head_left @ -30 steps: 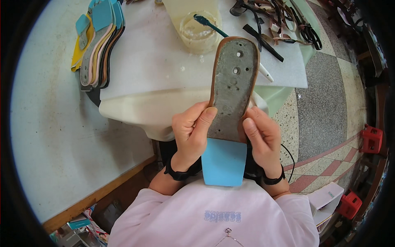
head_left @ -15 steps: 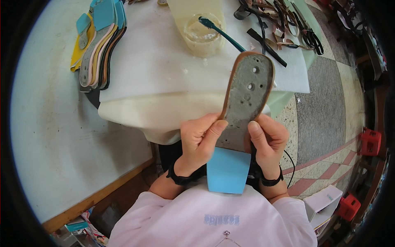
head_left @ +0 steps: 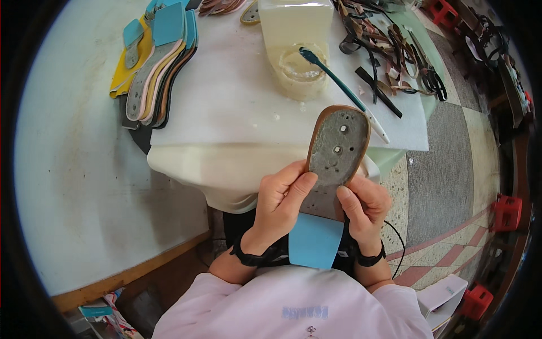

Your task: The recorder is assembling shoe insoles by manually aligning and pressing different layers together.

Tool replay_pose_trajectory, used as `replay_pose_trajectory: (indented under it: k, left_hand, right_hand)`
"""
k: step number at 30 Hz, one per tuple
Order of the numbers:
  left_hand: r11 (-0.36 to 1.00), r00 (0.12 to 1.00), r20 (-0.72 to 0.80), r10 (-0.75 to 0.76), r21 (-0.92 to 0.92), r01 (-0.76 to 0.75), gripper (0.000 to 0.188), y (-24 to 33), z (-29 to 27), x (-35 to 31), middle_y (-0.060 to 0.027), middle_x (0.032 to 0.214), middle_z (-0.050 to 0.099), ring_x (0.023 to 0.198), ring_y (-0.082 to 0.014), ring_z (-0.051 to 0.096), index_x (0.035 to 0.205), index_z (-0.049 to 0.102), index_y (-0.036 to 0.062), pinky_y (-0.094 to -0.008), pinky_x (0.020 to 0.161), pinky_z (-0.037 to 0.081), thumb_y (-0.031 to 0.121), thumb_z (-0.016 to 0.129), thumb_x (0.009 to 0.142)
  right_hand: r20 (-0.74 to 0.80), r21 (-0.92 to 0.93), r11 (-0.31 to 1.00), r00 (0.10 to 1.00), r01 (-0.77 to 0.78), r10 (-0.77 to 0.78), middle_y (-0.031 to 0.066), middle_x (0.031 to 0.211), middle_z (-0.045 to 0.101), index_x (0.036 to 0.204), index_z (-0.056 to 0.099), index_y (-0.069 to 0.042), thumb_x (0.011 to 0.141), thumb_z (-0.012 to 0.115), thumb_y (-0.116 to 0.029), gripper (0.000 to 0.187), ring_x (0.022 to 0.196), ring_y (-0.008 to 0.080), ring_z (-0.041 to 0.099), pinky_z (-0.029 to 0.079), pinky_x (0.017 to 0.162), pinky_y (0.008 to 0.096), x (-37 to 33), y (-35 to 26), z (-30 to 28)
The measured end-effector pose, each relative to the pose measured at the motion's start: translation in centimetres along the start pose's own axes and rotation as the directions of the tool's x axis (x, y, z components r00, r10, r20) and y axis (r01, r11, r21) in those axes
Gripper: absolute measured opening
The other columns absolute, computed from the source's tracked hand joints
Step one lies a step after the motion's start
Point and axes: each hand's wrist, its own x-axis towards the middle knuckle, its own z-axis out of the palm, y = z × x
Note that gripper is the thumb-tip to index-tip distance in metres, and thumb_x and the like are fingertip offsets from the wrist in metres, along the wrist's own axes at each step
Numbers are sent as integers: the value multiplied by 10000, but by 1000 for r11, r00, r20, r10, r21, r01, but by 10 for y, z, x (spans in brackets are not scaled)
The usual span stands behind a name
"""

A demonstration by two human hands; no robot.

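Head view: left hand [head_left: 280, 199] and right hand [head_left: 363, 207] pinching grey insole [head_left: 337, 148] by its side edges, just short of the table [head_left: 226, 113] edge; brush [head_left: 342, 93] beyond; open floor [head_left: 440, 169] right.

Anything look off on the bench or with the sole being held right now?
Nothing stands out. Both hands, left and right, hold the grey insole upright. The teal brush rests across the glue tub; no spill is visible.
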Motion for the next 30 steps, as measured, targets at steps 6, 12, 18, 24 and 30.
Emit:
replay_pose_trajectory:
  k: [6, 12, 18, 24, 30]
  left_hand:
    - [998, 998, -53, 30, 59, -27, 190, 5, -1, -4, 34, 720, 523, 631, -17, 399, 1025, 606, -51, -169, 535, 300, 63, 542, 887]
    - [985, 993, -100, -67, -164, 50, 217, 7, 4, -5, 28, 789, 565, 673, -22, 433, 1058, 594, -55, -164, 578, 327, 76, 535, 894]
    - [974, 992, -99, -79, -219, 56, 204, -4, -4, -7, 44, 738, 535, 655, -11, 400, 1042, 595, -42, -168, 557, 316, 88, 508, 911]
    - [997, 987, -156, 39, 72, -28, 204, 0, 2, -14, 36, 737, 535, 658, -9, 396, 1013, 595, -40, -168, 558, 315, 112, 498, 917]
    - [981, 985, -172, -3, -193, -31, 242, 1, 8, -9, 21, 838, 542, 746, -24, 417, 1064, 556, -32, -177, 666, 339, 159, 465, 944]
  right_hand:
    - [-11, -9, 1000, 1000, -11, 11, 41, 555, 459, 771, 579, 49, 805, 573, 22, 44, 463, 120, 410, 297, 436, 249, -2, 2, 9]
    - [8, -55, 998, 1000, 16, -15, 34, 552, 456, 741, 563, 41, 814, 559, 12, 79, 472, 115, 413, 295, 439, 250, -4, 8, 9]
    - [23, 16, 997, 996, -82, 81, 41, 549, 444, 746, 567, 41, 805, 561, 13, 65, 467, 122, 406, 297, 439, 247, -9, 14, 11]
    - [27, -55, 998, 1000, -12, 14, 48, 543, 438, 784, 590, 43, 789, 572, 22, 28, 457, 128, 409, 310, 438, 252, -11, 11, 11]
    - [141, -79, 990, 985, 114, -102, 49, 542, 433, 810, 602, 42, 778, 576, 29, 43, 453, 134, 406, 309, 436, 257, -8, 6, 5]
